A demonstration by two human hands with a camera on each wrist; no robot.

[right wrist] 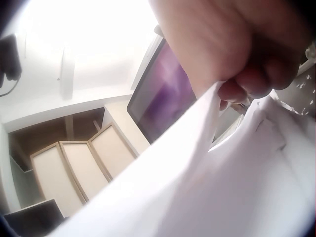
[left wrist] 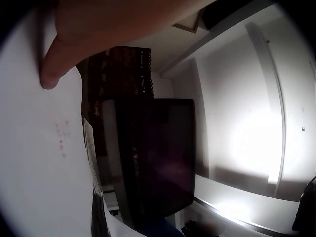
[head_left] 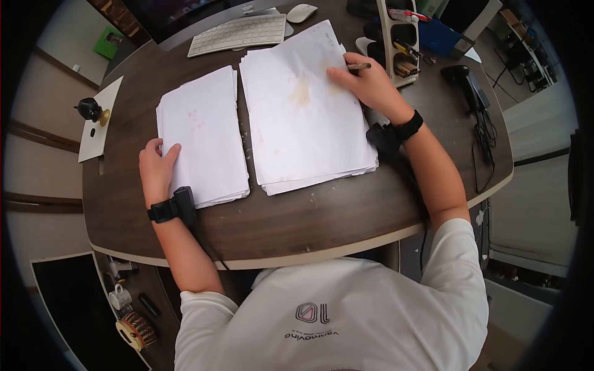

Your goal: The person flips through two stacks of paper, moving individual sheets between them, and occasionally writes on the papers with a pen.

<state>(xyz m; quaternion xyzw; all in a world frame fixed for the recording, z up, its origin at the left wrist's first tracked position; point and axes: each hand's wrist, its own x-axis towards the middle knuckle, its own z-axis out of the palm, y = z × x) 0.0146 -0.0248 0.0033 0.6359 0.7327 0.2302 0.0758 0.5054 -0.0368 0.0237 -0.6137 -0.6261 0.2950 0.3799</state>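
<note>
Two stacks of white paper lie side by side on the desk. My left hand point(head_left: 156, 166) rests at the outer edge of the left stack point(head_left: 204, 133), its thumb point(left wrist: 51, 76) on the top sheet beside small reddish marks. At the far right edge of the right stack point(head_left: 297, 133), my right hand point(head_left: 377, 86) holds a slim, dark pen point(head_left: 360, 66) between thumb and curled fingers. Yellowish stains and faint writing show on that top sheet. In the right wrist view, a raised paper edge point(right wrist: 197, 123) overlaps the curled fingers, which partly hide what they grip.
Beyond the papers are a white keyboard point(head_left: 238, 34), a mouse point(head_left: 302, 13) and a monitor point(left wrist: 158, 158). A desk organizer point(head_left: 403, 46) with pens stands close by my right hand. Farther right lies a black corded handheld device point(head_left: 467, 86). A dark figurine point(head_left: 90, 109) stands at the left.
</note>
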